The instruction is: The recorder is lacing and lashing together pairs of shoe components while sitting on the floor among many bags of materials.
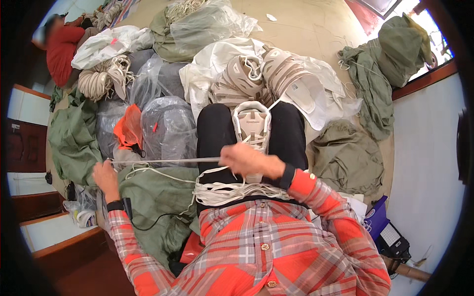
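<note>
A pale flat shoelace [165, 160] is pulled taut across my lap, held between my two hands. Its left end is in the closed fingers of my left hand [105, 178], out beside a green cloth sack. My right hand [251, 162] is closed on the lace over my thighs, slightly blurred. A beige and white shoe [252, 123] rests between my thighs, toe side toward me, partly covered by the right hand. It has pale laces threaded across its front. A loose bundle of off-white shoelaces [232, 194] lies across my lap below the hands.
Stacks of beige shoe uppers [242, 81] lie on white sacking ahead of my knees. Clear plastic bags [170, 126], an orange bag [129, 127] and green sacks [74, 138] crowd the left. Another green sack [348, 158] lies right. A person in red [64, 52] sits far left.
</note>
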{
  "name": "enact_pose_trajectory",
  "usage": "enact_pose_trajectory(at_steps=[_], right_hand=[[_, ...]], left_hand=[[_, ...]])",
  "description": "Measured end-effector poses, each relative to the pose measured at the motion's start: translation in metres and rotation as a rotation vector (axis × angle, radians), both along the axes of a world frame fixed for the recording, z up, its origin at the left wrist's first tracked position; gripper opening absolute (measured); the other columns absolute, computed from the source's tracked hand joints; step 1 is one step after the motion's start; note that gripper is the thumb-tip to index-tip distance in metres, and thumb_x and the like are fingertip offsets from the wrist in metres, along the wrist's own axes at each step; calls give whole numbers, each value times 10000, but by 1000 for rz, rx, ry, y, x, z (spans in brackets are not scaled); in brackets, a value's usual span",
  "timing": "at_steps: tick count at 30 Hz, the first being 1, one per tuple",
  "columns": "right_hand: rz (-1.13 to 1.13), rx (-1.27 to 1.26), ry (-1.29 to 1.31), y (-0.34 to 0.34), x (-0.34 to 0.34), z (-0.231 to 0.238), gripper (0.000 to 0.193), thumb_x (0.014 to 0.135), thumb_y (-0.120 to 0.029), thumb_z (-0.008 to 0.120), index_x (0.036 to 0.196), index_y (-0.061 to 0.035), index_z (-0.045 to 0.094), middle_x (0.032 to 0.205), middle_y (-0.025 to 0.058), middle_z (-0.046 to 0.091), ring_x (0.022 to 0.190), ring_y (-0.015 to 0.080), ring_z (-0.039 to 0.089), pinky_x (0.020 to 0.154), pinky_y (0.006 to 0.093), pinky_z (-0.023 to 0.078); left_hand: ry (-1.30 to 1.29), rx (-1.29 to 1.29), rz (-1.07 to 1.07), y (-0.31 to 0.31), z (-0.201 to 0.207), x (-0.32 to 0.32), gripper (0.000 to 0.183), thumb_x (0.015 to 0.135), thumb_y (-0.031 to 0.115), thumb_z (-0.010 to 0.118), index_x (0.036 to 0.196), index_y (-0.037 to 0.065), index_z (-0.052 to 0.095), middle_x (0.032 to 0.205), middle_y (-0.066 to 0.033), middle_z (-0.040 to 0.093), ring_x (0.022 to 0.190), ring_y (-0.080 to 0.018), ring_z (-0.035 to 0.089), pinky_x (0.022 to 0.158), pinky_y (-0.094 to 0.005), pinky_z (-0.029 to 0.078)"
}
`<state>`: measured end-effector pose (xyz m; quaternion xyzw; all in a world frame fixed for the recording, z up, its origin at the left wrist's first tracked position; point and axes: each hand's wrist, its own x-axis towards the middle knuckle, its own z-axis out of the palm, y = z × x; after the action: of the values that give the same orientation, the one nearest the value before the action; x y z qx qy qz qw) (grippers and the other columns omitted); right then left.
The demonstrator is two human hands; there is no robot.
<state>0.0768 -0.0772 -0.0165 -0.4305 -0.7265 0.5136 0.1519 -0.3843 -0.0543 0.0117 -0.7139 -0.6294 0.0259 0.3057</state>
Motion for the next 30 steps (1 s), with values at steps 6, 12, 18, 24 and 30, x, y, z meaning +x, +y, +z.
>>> enact_pose_trajectory(at_steps=[6,12,18,24,30], right_hand=[[364,447,121,-67,-58,36,144,700,-94,574,763,34,555,644,193,575,659,341,610,566,402,489],[640,499,38,-81,-68,28,187,717,-154,561,678,29,561,675,183,579,678,327,610,552,402,476],[649,480,233,-91,-53,11,169,732,-151,548,692,10,579,663,183,588,663,343,615,527,432,469],[-27,247,-172,-28,27,13,130,789,-154,545,888,-75,578,719,154,604,670,361,598,588,431,488],[-372,365,-241,16,54,-18,173,857,-153,479,903,-51,612,800,179,632,741,368,609,651,444,482]], left_hand=[[-1693,-465,259,52,-13,133,231,877,190,526,993,15,623,696,-77,644,530,-124,606,491,-228,493],[-2266,-913,38,44,-2,281,233,866,109,521,1046,-18,597,831,-122,663,678,-145,643,579,-234,517],[-1885,-982,-207,32,-40,320,240,853,82,527,1029,-72,579,804,-84,667,563,-87,572,468,-215,439],[-1172,-693,-360,14,-51,329,130,813,126,569,788,12,626,639,-146,627,550,-239,607,509,-339,464],[-831,-575,-400,13,-44,336,135,780,155,564,698,52,592,627,-171,596,625,-359,609,542,-449,478]])
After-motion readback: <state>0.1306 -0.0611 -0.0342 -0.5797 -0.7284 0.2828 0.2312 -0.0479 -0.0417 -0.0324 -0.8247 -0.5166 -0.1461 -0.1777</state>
